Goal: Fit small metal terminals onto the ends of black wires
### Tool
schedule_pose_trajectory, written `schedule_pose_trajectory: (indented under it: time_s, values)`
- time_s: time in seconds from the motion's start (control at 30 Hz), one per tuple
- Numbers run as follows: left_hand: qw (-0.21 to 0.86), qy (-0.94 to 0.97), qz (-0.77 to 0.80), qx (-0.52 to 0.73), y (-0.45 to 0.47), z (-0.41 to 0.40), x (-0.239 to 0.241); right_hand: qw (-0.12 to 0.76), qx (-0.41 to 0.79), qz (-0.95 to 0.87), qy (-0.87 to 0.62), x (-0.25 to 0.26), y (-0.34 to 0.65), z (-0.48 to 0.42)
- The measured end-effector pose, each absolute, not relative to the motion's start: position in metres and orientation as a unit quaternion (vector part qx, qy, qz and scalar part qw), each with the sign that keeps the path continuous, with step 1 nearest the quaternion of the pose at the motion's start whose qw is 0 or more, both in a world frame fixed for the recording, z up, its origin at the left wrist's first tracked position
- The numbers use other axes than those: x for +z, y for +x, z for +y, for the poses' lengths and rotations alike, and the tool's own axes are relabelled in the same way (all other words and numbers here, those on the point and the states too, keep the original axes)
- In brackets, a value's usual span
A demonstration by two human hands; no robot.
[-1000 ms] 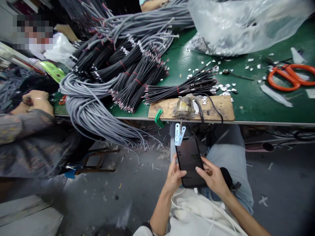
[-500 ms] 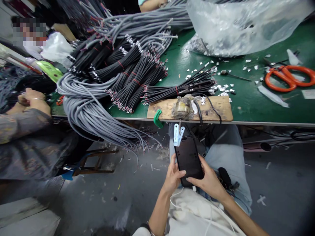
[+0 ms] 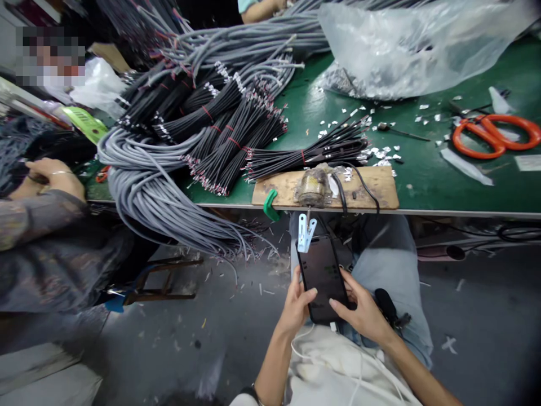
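Observation:
A black smartphone (image 3: 323, 276) lies between my two hands above my lap, its screen dark with faint marks on it. My left hand (image 3: 298, 301) grips the phone's left edge, thumb over the screen's lower left. From the right, my right hand (image 3: 361, 307) wraps the other edge, its thumb at the lower right of the glass. A white cable (image 3: 333, 327) meets the phone's bottom end. Just above the phone's top hangs a light blue clothespin (image 3: 306, 232), attached to the shaft of a small motor (image 3: 313, 189) wrapped in clear film.
The motor sits on a wooden board (image 3: 274, 189) at the edge of the green table (image 3: 435, 189), beside a green clamp (image 3: 271, 204). Black wire bundles (image 3: 236, 135) and grey cables (image 3: 169, 192) pile leftward. Orange-handled scissors (image 3: 496, 135) and a plastic bag (image 3: 406, 51) lie right. A co-worker's hands (image 3: 53, 172) are at left.
My right thumb has shifted slightly to the right and up over the phone's screen. The faint marks on the screen look different. My left hand stays nearly in place.

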State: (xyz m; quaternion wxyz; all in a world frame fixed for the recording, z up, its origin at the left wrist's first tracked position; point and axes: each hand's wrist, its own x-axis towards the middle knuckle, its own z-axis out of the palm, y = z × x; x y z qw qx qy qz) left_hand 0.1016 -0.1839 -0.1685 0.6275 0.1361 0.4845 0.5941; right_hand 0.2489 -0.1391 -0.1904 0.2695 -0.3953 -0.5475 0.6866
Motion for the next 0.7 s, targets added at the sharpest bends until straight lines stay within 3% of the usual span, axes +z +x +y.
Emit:
schedule_pose_trajectory:
  time_s: [0.23, 0.7]
  values:
    - [0.665, 0.226, 0.452, 0.550, 0.0978, -0.1864, -0.1697, 0.278, 0.692, -0.533, -0.399, -0.1935, 0.2509, -0.1369]
    - [0.661, 0.159, 0.459, 0.572, 0.1003, -0.1811, -0.1615, 0.287, 0.683, -0.542, -0.397, -0.1930, 0.2523, -0.1340]
